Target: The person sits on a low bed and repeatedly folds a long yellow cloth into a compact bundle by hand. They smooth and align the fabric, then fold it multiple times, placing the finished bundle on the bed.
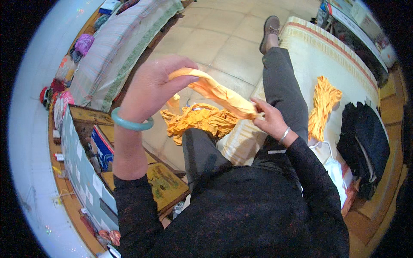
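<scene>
My left hand (155,82), raised, pinches one end of a strip of yellow-orange fabric (214,90) between thumb and fingers. Lower and to the right, my right hand (272,121) grips the strip's other end near my thigh. The strip is stretched between both hands and sags slightly. Below it, a crumpled heap of yellow-orange cloth (203,121) lies in front of my bent left knee; what supports it is partly hidden. A gathered bundle of the same yellow cloth (322,106) rests on the covered seat to my right.
The cream cover (342,54) spreads under my outstretched leg. Dark folded clothing (361,145) and a white face mask (335,175) lie at the right. A cloth-covered bench (122,48) stands at upper left. A wooden cabinet or table (164,187) is at lower left, near my left arm.
</scene>
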The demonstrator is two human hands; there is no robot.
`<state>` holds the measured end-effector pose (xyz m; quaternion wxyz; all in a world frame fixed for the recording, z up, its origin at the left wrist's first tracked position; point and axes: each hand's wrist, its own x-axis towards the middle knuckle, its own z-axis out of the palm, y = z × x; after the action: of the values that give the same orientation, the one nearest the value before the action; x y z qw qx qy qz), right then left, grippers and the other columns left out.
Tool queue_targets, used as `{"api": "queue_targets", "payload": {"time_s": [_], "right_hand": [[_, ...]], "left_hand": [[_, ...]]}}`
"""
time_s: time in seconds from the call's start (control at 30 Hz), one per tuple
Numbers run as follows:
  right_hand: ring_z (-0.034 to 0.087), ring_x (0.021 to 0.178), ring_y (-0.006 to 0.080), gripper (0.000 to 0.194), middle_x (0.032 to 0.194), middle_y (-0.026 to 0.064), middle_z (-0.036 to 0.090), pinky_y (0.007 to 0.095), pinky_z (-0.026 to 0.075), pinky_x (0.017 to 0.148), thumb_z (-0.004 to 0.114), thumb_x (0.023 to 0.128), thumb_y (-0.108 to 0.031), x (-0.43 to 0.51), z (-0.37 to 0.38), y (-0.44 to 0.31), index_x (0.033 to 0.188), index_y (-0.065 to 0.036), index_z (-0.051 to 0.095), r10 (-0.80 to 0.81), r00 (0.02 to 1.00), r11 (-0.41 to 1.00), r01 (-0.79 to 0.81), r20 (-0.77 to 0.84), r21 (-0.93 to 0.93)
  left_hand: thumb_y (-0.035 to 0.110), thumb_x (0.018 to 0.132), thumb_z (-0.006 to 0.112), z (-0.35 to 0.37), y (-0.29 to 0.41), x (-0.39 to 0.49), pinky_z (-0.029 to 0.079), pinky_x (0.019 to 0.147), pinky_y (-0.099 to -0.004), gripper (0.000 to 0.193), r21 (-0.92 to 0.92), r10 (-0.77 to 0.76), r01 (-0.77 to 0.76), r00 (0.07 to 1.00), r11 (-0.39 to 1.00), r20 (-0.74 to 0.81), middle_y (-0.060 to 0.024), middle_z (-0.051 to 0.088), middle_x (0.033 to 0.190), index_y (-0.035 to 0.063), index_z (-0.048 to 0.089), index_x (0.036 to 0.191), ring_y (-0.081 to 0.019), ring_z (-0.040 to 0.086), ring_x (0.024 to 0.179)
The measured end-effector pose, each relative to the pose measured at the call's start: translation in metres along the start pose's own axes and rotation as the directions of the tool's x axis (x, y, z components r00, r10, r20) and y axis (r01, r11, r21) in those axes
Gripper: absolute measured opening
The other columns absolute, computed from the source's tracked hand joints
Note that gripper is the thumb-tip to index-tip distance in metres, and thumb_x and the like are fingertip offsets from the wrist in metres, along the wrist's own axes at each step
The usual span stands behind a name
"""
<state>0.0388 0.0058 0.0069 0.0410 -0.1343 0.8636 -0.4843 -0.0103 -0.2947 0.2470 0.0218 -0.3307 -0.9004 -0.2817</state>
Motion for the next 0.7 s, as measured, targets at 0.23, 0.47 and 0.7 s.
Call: {"api": "queue_targets", "payload": {"time_s": [0.23,0.47,0.7], "right_hand": [[0.041,0.141,0.0343,0.104,0.151,0.0201,0.042,0.0421,0.034,0.117,0.087,0.074,-0.041,0.013,-0.011,-0.052,0.155,-0.007,0.033,-0.328,0.944,0.938,0.321,0.034,0.131],[0.039,0.141,0.0421,0.117,0.15,0.0282,0.04,0.0462,0.033,0.117,0.088,0.066,-0.057,0.041,0.006,-0.075,0.153,-0.002,0.033,-0.517,0.856,0.83,0.506,-0.016,0.236],[0.065,0.09,0.0115,0.042,0.098,0.0013,0.072,0.0285,0.052,0.084,0.08,0.082,-0.019,0.016,0.009,-0.066,0.118,-0.005,0.066,-0.203,0.84,0.913,-0.023,0.504,0.406]], "left_hand": [[0.014,0.086,0.068,-0.013,0.063,0.039,0.047,0.07,-0.0399,0.021,0.173,0.221,-0.252,0.958,0.952,0.181,-0.0156,0.062,0.085,0.0015,0.069,0.102,-0.0338,0.062,0.08],[0.013,0.084,0.068,-0.025,0.117,0.052,0.042,0.064,-0.0363,0.022,0.24,0.252,-0.351,0.898,0.905,0.361,-0.0122,0.055,0.078,-0.0006,0.07,0.102,-0.0277,0.057,0.074],[0.018,0.087,0.071,-0.033,0.096,0.051,0.045,0.064,-0.041,0.017,0.274,0.065,-0.16,0.943,0.948,0.326,-0.0153,0.061,0.078,0.0011,0.071,0.092,-0.0354,0.06,0.072]]}}
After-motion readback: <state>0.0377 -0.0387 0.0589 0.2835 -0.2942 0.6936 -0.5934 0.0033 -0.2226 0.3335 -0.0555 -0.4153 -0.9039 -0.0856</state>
